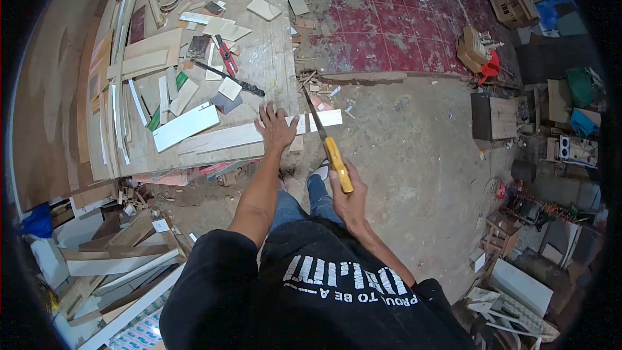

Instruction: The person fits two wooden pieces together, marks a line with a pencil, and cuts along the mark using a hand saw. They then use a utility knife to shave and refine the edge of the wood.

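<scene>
My left hand [276,128] lies with its fingers spread on a long pale wooden strip [227,138] at the edge of the workbench [275,39]. The strip's end juts past that edge over the floor. In my right hand [350,199] is a handsaw [337,163], gripped by its yellow handle. Its narrow dark blade points away from me and crosses the overhanging end of the strip, just right of my left hand. A white board [186,127] lies on the bench left of my left hand.
Wood offcuts, a red-and-black tool [227,56] and a long dark tool [236,80] lie on the bench. Scrap boards [120,266] pile up at lower left. A cardboard box [473,50] and a small wooden cabinet [494,116] stand on the floor at right.
</scene>
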The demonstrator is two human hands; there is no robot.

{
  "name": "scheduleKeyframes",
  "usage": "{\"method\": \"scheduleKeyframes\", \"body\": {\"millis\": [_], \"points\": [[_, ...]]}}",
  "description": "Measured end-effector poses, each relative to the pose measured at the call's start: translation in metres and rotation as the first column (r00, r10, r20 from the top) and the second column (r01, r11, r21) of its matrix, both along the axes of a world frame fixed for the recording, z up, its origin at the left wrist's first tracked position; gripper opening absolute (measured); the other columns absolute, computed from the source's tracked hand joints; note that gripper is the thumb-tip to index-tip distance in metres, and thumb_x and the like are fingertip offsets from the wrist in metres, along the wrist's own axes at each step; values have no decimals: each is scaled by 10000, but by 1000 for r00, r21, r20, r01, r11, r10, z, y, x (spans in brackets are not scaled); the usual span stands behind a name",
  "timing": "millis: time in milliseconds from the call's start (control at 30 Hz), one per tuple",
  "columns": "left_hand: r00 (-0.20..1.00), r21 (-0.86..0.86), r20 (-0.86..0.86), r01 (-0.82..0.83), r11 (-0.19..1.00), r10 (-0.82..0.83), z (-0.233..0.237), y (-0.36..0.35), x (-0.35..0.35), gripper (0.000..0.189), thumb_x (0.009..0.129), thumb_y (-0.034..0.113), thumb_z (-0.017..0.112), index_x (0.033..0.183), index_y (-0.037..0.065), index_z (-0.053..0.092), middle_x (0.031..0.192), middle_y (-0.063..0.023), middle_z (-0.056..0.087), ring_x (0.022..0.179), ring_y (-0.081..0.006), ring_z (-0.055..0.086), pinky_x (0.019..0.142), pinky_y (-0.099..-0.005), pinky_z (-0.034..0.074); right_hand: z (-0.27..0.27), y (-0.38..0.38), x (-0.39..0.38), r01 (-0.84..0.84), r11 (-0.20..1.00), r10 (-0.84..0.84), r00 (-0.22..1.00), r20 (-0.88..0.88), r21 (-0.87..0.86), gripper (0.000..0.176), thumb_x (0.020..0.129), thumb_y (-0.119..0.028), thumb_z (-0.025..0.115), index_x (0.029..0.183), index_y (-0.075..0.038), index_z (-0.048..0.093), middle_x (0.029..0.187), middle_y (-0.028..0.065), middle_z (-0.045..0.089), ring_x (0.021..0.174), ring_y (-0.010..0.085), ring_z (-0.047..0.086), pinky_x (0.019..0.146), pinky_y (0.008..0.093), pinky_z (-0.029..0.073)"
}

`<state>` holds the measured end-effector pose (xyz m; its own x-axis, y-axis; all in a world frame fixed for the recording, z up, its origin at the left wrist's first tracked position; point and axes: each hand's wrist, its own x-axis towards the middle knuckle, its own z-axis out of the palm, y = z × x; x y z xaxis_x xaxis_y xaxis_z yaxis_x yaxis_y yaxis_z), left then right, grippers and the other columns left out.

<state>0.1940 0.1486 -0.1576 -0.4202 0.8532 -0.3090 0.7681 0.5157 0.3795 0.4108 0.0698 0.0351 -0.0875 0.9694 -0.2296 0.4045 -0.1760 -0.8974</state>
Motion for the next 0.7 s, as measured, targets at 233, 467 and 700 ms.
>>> {"method": "scheduleKeyframes", "body": {"millis": [233, 467, 700], "points": [[1000, 129, -3, -11, 992, 12, -1, -5, 1, 520, 927, 535, 595, 1174, 78, 614, 1588, -188, 272, 1531, -400, 52, 1152, -680, 86, -5, -35, -32, 63, 998, -63, 998, 25, 7, 467, 982, -206, 666, 1347, 64, 559, 858, 131, 690, 742, 127, 630, 666, 276, 515], [998, 173, 21, 51, 984, -55, -3, -14, -7, 496, 906, 529, 637, 1182, 118, 619, 1556, -185, 297, 1514, -390, 83, 1148, -649, 84, -19, -72, -34, 93, 988, -96, 995, 19, 121, 473, 975, -209, 672, 1362, 38, 558, 761, 139, 665, 647, 134, 623, 591, 293, 507], [999, 127, 4, 52, 990, -53, -13, -20, -6, 508, 870, 529, 657, 1191, 139, 598, 1561, -161, 270, 1513, -390, 52, 1139, -664, 80, -16, -88, -31, 81, 984, -85, 996, 21, 158, 473, 970, -189, 678, 1372, 26, 554, 762, 146, 666, 640, 149, 645, 582, 304, 515]]}}
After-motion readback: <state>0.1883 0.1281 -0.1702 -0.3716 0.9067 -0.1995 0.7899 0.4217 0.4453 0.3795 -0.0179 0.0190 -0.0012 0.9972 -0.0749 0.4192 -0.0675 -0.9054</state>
